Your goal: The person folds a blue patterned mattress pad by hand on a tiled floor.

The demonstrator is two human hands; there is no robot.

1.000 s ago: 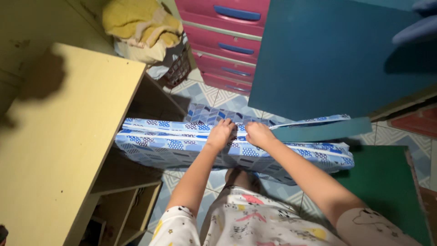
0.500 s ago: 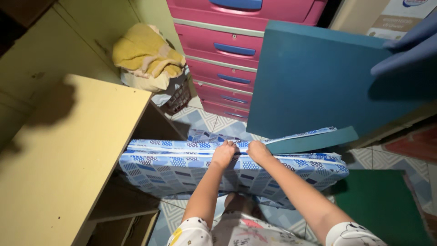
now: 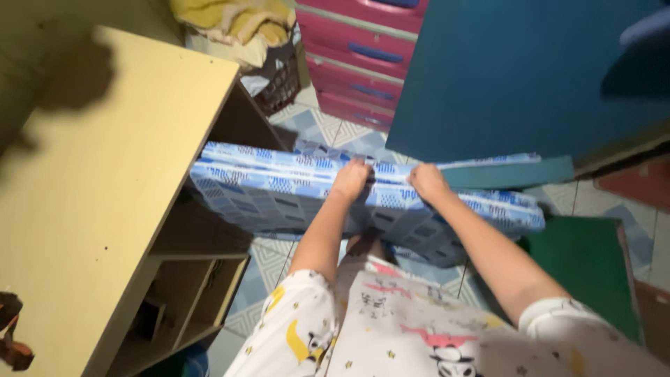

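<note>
A long folded mattress in a blue and white patterned cover stands on edge across the tiled floor in front of me. My left hand grips its top edge near the middle. My right hand grips the same edge a little to the right. A teal foam slab leans upright just behind the mattress, and a thin teal strip of it pokes out along the cover's open top at the right.
A yellow wooden cabinet with open shelves stands at the left, touching the mattress end. A pink drawer unit and a basket with yellow cloth sit at the back. A green mat lies at the right.
The view has tipped downward and closer. Both hands keep their grip on the mattress's top edge, now slightly further apart, and the mattress sits a little higher against the cabinet.
</note>
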